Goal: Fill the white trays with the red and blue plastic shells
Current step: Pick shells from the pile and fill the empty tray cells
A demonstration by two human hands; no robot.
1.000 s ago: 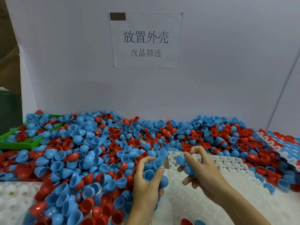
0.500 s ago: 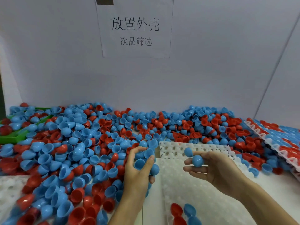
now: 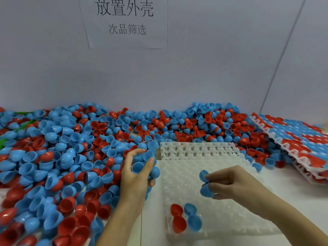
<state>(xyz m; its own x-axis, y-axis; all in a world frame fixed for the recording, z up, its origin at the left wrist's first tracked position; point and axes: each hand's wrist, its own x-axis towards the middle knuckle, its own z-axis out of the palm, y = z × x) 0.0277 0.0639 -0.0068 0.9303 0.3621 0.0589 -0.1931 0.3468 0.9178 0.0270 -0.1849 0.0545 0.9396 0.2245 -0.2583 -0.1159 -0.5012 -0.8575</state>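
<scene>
1. Head view: the left hand [image 3: 136, 176], at centre frame, curls its fingers round several blue plastic half-shells [image 3: 140, 166] at the right edge of the loose heap of red and blue plastic shells [image 3: 71, 157], which fills the left and middle of the frame.
2. The right hand [image 3: 230, 183], right of centre, pinches two blue plastic shells [image 3: 205, 183] between thumb and fingertips, above the white moulded plastic tray [image 3: 221, 157].
3. That tray lies lower centre; two red shells [image 3: 178, 219] and two blue shells [image 3: 193, 217] sit in its near-left cells.
4. A filled white tray stack [image 3: 301, 148] lies tilted at the right edge.
5. A white paper sign with printed characters [image 3: 124, 20] hangs at top centre.
</scene>
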